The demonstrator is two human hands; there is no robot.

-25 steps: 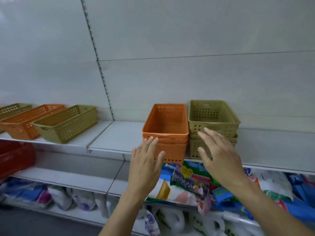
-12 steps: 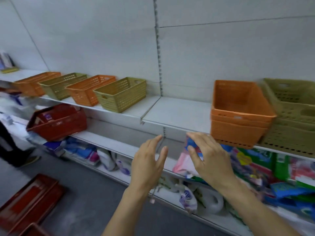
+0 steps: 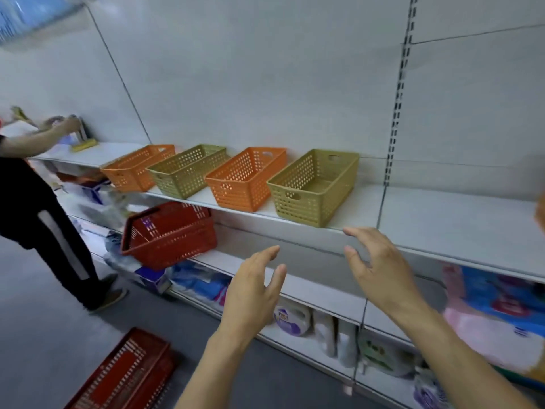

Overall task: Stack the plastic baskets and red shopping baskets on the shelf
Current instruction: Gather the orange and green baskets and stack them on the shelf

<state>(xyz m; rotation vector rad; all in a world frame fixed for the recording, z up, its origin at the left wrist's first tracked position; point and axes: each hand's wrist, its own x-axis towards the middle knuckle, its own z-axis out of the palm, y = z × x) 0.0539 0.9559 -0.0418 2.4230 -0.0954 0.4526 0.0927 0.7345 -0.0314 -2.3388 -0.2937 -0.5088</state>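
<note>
Several plastic baskets stand in a row on the white upper shelf (image 3: pixel 442 219): an olive basket (image 3: pixel 312 187) nearest, then an orange basket (image 3: pixel 244 178), another olive basket (image 3: pixel 187 169) and a far orange basket (image 3: pixel 137 166). A red shopping basket (image 3: pixel 169 234) sits tilted on the shelf below them. More red shopping baskets (image 3: pixel 126 376) lie stacked on the floor at lower left. My left hand (image 3: pixel 253 287) and my right hand (image 3: pixel 380 267) hover open in front of the shelf edge, below and right of the nearest olive basket, holding nothing.
Another person (image 3: pixel 38 208) in dark clothes stands at the left, reaching to the far end of the shelf. Lower shelves hold bags and detergent bottles (image 3: pixel 295 317). Packaged goods (image 3: pixel 495 314) fill the right. The aisle floor (image 3: pixel 44 335) is grey.
The view has swung left: the stacked orange and olive baskets have slid out of frame to the right, and the row of single baskets is now central. Both hands stay open and empty.
</note>
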